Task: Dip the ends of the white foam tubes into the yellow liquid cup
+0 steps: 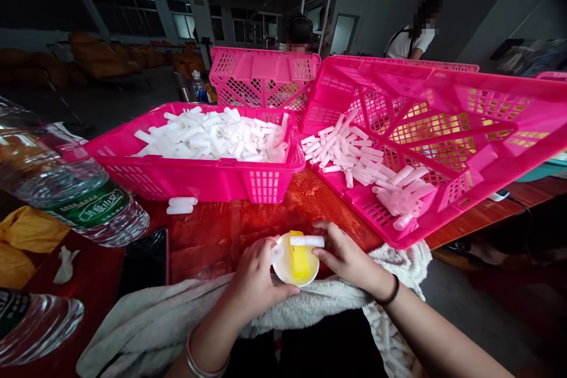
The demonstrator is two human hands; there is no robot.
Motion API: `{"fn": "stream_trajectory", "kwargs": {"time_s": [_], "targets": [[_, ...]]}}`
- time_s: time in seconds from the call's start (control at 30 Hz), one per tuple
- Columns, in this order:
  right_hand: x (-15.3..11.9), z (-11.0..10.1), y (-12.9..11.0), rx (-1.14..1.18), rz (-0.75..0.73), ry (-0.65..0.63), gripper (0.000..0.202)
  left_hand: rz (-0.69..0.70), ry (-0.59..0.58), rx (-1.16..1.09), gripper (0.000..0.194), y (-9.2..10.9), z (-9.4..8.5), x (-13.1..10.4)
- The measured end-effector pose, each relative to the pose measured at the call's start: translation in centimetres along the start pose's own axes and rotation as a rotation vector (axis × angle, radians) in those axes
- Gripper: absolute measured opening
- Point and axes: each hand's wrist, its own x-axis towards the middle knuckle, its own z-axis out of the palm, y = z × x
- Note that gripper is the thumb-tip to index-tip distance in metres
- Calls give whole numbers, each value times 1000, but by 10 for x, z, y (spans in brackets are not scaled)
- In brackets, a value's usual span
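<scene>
My left hand [257,274] is wrapped round the left side of a small white bowl [283,271], with a short white piece [277,253] also at its fingers. Inside the bowl sits a yellow strip [300,263], perhaps a sponge, rising to the rim. My right hand [341,251] pinches one end of a short white tube [307,241], which lies level across the top of the yellow strip. Whether the right fingers also touch the bowl's rim is hard to tell. A pale towel [177,301] lies along the table edge beneath my forearms.
A pink basket [221,180] heaped with white tubes stands at left. A tilted pink basket [447,212] at right holds more tubes. Large water bottles [97,204] and a dark phone [145,263] are at left on the red table [199,242]. Two people are beyond.
</scene>
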Motion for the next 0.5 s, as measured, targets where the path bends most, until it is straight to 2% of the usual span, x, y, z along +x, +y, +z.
{"fn": "stream_trajectory", "kwargs": {"time_s": [0.07,0.13,0.23,0.3,0.37,0.43,0.5], "targets": [[-2,0,1,-17,13,-10,22,25,18,12,87,-1,0,0],[-5,0,4,-112,-87,-8,18,48,32,20,88,-1,0,0],[-8,1,12,-282,-279,-4,23,65,36,29,88,1,-1,-1],[-9,1,15,-298,-326,-11,27,65,31,31,87,2,-1,-1],[-8,0,14,-219,-296,18,27,70,35,30,86,2,-2,-1],[-7,-4,7,-76,-198,94,24,87,61,1,79,2,-6,-1],[-6,-11,-6,102,-58,181,21,64,110,-61,55,2,-14,0]]}}
